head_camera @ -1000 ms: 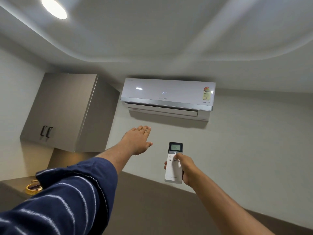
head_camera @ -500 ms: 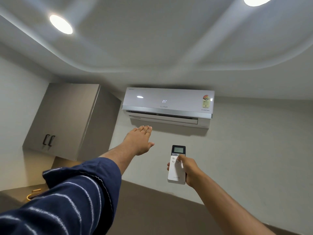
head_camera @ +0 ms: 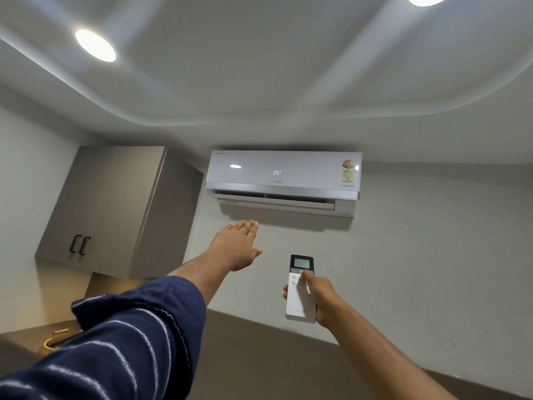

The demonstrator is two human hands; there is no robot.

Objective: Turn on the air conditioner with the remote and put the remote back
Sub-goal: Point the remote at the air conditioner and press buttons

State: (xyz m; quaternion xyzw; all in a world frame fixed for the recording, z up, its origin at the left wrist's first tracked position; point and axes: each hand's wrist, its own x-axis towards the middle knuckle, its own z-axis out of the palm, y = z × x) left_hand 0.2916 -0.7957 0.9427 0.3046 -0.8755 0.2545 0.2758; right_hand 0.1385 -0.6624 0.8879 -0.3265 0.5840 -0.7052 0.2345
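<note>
Two ceiling lights [head_camera: 95, 45] glow up top, second one cut off at the upper edge. Cabinet [head_camera: 115, 209] hangs on the left wall, two black handles low on its door. AC [head_camera: 284, 180] is mounted on the back wall right of the cabinet, display reads 25, flap below is open. Striped navy sleeve [head_camera: 121, 336] covers the left arm. Left hand [head_camera: 235, 246] is stretched toward the AC, palm down, fingers flat and together, thumb out, holding nothing. Right hand [head_camera: 320, 295] is wrapped around the remote [head_camera: 300, 290], thumb pressed on the buttons under its screen. Remote is upright, below the AC, aimed at it. Yellow item [head_camera: 50, 343] sits low left, unclear.
</note>
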